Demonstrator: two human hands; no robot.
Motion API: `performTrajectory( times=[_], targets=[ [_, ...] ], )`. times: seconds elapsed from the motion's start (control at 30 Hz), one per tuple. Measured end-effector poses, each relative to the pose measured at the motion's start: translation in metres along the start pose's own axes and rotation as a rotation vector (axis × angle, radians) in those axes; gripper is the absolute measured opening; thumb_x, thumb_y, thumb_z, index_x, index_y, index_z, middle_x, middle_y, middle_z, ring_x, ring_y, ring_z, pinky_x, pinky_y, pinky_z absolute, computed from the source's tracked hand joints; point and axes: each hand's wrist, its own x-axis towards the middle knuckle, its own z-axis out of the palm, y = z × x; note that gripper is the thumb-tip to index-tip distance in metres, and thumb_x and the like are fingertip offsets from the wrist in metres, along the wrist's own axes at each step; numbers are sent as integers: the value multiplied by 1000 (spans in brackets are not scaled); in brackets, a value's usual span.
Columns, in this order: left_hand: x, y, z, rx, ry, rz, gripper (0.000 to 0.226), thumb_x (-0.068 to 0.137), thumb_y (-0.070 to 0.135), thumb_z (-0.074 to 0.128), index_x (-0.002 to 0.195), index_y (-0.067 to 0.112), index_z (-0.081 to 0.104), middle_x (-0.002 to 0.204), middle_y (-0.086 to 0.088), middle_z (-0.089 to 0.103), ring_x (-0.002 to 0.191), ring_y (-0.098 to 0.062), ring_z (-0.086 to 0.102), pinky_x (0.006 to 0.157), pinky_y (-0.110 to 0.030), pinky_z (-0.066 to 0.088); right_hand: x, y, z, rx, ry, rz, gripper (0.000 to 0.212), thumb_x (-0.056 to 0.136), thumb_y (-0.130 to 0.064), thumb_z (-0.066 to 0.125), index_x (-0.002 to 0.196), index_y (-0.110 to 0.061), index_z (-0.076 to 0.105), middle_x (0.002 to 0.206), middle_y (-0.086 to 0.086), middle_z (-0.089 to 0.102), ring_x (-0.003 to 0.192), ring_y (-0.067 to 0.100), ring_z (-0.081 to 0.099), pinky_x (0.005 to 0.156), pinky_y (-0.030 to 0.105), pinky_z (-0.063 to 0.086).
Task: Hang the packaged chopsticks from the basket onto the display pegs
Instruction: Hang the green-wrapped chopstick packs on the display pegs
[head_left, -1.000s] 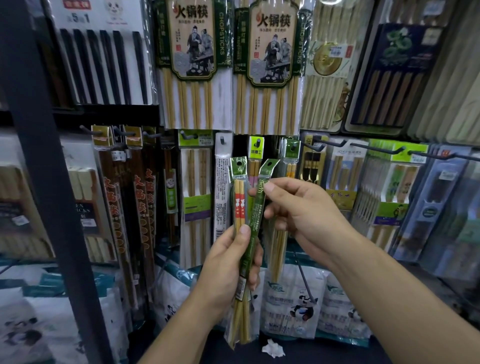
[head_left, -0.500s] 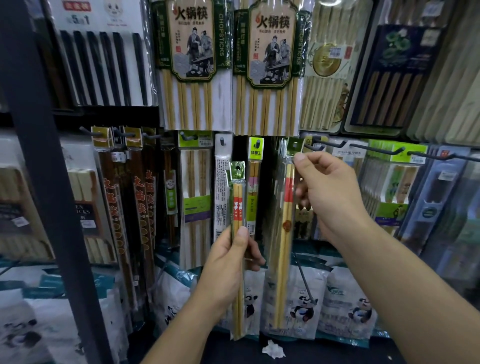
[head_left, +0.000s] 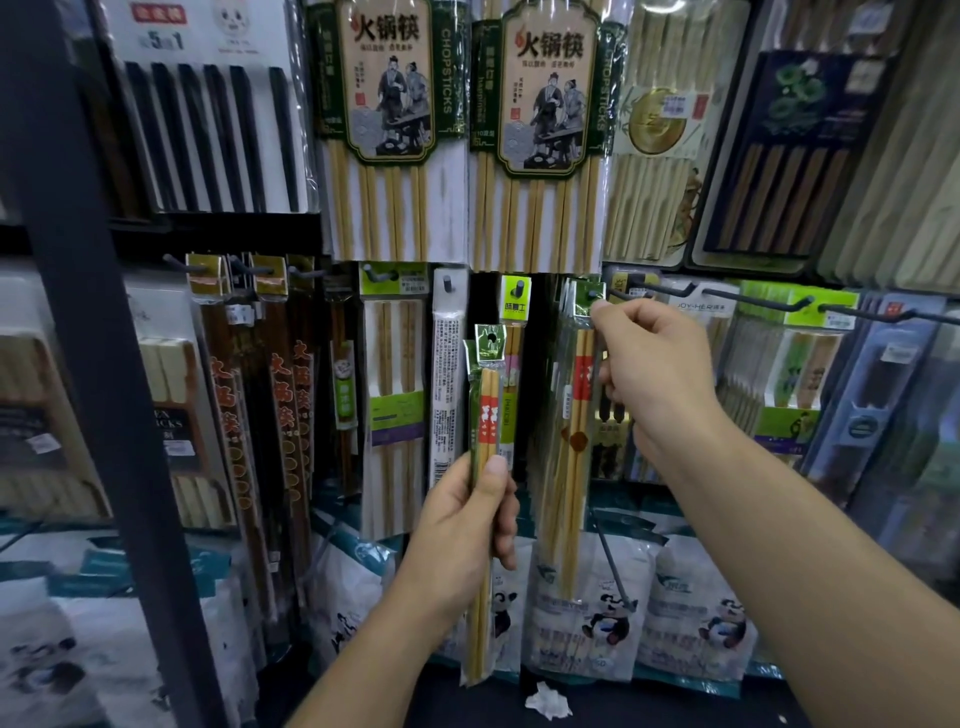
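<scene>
While the right hand (head_left: 654, 374) pinches its green header card between thumb and forefinger at the peg (head_left: 592, 295), centre right of the frame, one chopstick pack (head_left: 579, 415) hangs straight down.

Lower centre: a second pack (head_left: 485, 415), upright, with the left hand (head_left: 462, 530) curled round its middle. There may be another behind it; count unclear.

Handling, judged: light, stiff along the sticks, film slippery, header flimsy. Best held at the header beside the hole.

Neighbouring pegs (head_left: 753, 301) to the right: three.

Two hands (head_left: 457, 535) (head_left: 660, 374), perhaps three held packs (head_left: 488, 410) (head_left: 582, 384)
</scene>
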Motion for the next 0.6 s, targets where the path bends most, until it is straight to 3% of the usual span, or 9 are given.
performTrajectory(
  times=[0.2,0.27,0.33,0.43,0.5,0.6],
  targets=[
    [-2,3,-1,-62,-35,-9,26,93,49,58,77,28,63,64,3,46,51,-10,38,45,-21,34,1,10,0,-57,25,-37,42,97,-29,66,82,9,61,64,12,48,57,19,45,93,38,48],
    [-2,4,-1,-114,-40,-35,35,100,53,55,79,26,64,64,2,45,51,-10,36,44,-21,32,0,13,-2,-87,49,-39,37,96,-33,68,78,0,66,59,6,52,55,12,50,79,33,53],
    [-1,4,-1,-166,-44,-56,37,97,52,49,79,25,67,64,1,47,50,-10,36,44,-22,31,-1,15,-4,-104,77,-48,30,94,-34,69,75,-10,66,55,-4,53,52,7,50,65,29,48],
    [-1,3,-1,-188,-48,-51,36,94,48,46,80,24,69,64,-1,49,50,-11,39,44,-23,33,-11,12,-5,-110,75,-85,25,93,-32,70,75,-16,64,56,-7,55,51,6,50,57,26,45],
    [-2,3,0,-168,-39,-40,35,94,49,49,83,24,70,66,-3,53,51,-13,44,44,-25,36,-21,9,-4,-112,-19,-115,21,95,-29,69,77,-16,68,58,-1,61,48,8,53,51,23,47],
    [-3,4,3,-154,-37,-36,35,91,55,55,84,25,70,69,-5,58,53,-15,50,45,-27,42,-37,5,-2,-106,-248,-110,12,96,-26,68,87,-21,73,77,2,74,42,14,60,43,17,45]
  ],
)
